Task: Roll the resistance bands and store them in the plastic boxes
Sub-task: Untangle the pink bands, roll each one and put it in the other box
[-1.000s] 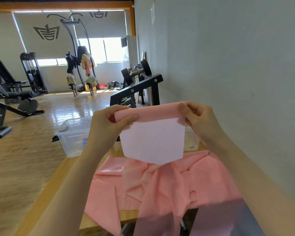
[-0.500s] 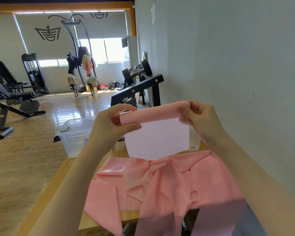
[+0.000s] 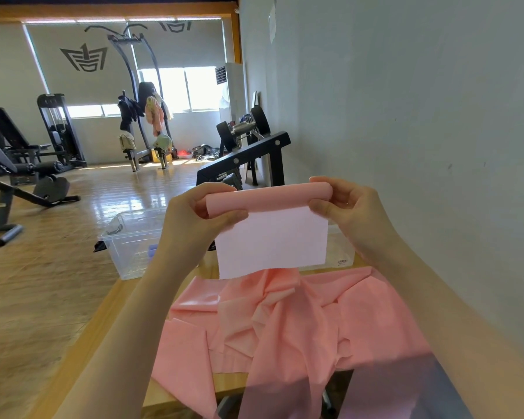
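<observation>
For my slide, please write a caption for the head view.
Both hands, left and right, roll a pink resistance band above a wooden table.

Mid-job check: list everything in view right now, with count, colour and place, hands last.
resistance band: one, pink, loose length heaped on the table, far end rolled up between the hands
plastic boxes: two, clear, at the table's far edge, one left, one partly hidden right
table: one, light wood, along the wall
gym machines: several, black, across the wooden floor
dumbbell rack: one, black, beyond the table
left hand: pinches the roll's left end
right hand: pinches the roll's right end
</observation>
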